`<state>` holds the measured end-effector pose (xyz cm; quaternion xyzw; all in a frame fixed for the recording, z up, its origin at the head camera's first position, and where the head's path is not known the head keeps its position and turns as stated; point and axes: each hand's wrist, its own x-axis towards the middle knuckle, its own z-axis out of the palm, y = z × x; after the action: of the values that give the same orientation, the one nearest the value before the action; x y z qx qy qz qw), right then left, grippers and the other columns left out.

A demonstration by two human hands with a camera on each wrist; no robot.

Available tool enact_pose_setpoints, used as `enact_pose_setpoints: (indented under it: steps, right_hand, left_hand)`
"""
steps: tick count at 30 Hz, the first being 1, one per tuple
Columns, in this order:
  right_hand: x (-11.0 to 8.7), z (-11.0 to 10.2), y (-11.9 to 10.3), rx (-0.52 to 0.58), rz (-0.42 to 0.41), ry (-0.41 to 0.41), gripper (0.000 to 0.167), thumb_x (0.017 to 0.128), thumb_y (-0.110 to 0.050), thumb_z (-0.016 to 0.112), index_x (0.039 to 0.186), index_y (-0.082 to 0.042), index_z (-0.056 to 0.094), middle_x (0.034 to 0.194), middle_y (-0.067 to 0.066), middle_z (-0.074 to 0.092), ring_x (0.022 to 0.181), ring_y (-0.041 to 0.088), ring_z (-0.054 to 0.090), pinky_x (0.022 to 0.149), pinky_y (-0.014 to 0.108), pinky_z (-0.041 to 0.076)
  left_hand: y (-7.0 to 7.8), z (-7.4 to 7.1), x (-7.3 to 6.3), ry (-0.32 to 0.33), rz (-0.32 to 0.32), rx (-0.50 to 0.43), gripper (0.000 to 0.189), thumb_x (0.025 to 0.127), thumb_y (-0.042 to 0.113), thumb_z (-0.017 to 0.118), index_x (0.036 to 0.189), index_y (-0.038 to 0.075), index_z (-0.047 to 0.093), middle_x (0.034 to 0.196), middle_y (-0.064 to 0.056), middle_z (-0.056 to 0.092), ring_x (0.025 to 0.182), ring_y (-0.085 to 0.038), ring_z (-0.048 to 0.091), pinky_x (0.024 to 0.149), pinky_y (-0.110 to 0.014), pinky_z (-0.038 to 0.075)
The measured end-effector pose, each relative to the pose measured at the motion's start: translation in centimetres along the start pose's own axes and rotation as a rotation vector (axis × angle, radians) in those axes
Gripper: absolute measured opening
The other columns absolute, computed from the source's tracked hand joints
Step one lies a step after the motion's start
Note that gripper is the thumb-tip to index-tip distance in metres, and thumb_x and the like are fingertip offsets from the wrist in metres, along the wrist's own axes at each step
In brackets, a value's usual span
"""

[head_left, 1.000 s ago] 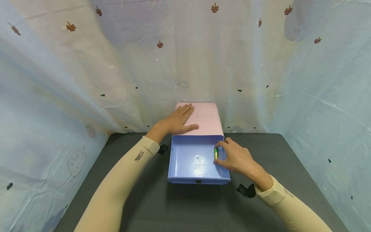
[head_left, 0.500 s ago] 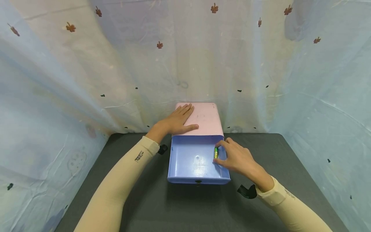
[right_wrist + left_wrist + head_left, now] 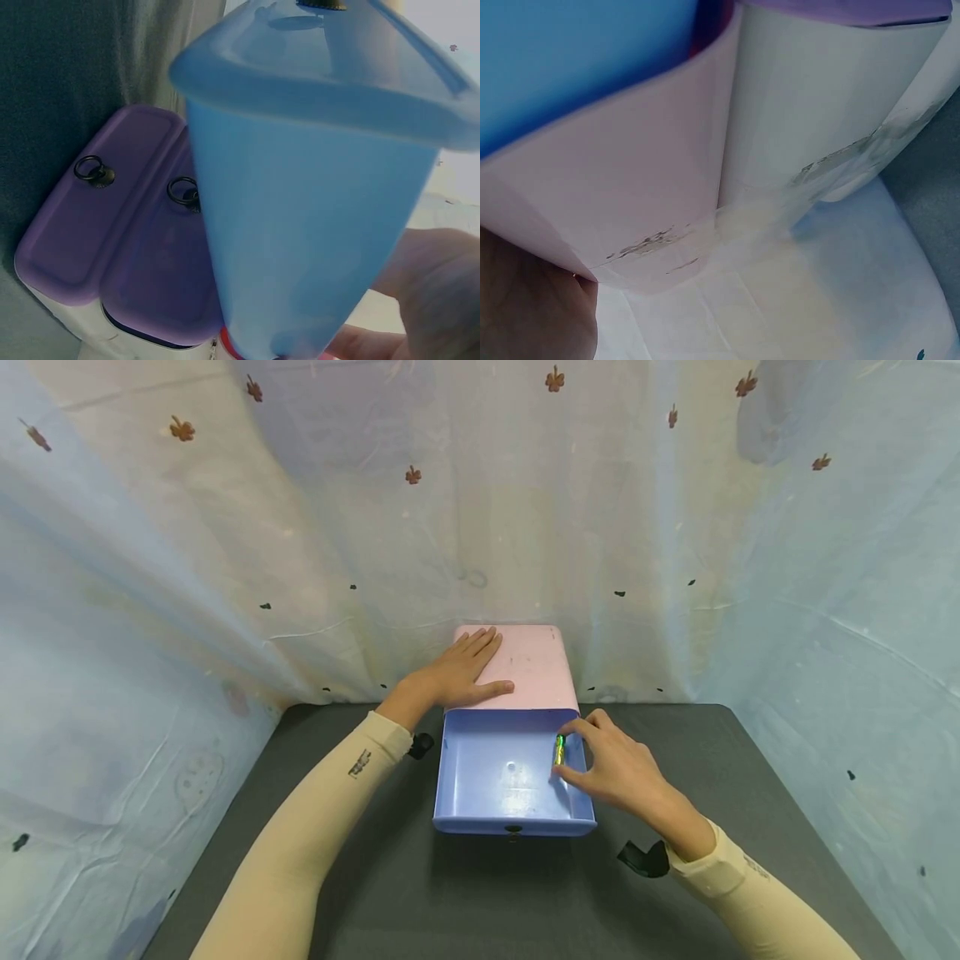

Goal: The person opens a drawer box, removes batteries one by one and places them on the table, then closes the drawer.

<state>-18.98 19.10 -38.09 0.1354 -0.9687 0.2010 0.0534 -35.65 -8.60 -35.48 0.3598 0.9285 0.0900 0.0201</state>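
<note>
In the head view, my left hand lies with spread fingers on the pink top of a small drawer cabinet. A blue drawer is pulled out toward me. Over the drawer's right side, my right hand pinches a small green-and-gold battery between thumb and fingertips. The battery stands close above the drawer floor, lengthwise. From the right wrist, the drawer's blue side fills much of the view and hides most of the hand.
Purple drawers with dark ring pulls sit below the blue one, closed. White casing adjoins the pink casing. The cabinet stands on a dark table, its back near a patterned curtain.
My right hand has risen slightly and shifted a little right, and the battery has come up with it, tilting a little. My left hand has stayed on the pink top.
</note>
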Motion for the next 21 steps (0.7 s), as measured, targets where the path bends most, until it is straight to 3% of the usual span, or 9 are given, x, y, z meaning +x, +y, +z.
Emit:
enact_pose_setpoints:
  steps: [4,10,21]
  right_hand:
    - [-0.2,-0.11,0.15,0.014,-0.006,0.016,0.054,0.089,-0.042,0.088,0.134,-0.018,0.071,0.125,0.009,0.059,0.079,0.02,0.062,0.055,0.033,0.048]
    - [-0.53,-0.37,0.44,0.037,-0.026,0.056,0.054,0.088,-0.039,0.09,0.134,-0.017,0.071,0.125,0.008,0.061,0.102,0.025,0.07,0.059,0.033,0.051]
    - [-0.63,-0.73,0.96,0.062,-0.081,0.097,0.056,0.089,-0.039,0.089,0.136,-0.017,0.069,0.116,0.002,0.063,0.069,0.014,0.054,0.054,0.031,0.044]
  left_hand:
    - [0.01,-0.02,0.02,-0.003,0.002,-0.005,0.101,0.106,0.073,0.04,0.173,0.009,0.001,0.181,-0.01,-0.005,0.167,-0.024,-0.009,0.135,-0.042,-0.008]
    - [0.06,-0.05,-0.01,-0.004,0.001,0.0,0.101,0.106,0.073,0.039,0.173,0.009,0.0,0.181,-0.01,-0.006,0.167,-0.024,-0.01,0.134,-0.042,-0.008]
    - [-0.1,-0.05,0.07,-0.011,0.003,0.001,0.102,0.106,0.076,0.038,0.173,0.009,0.0,0.181,-0.01,-0.006,0.167,-0.024,-0.01,0.135,-0.042,-0.008]
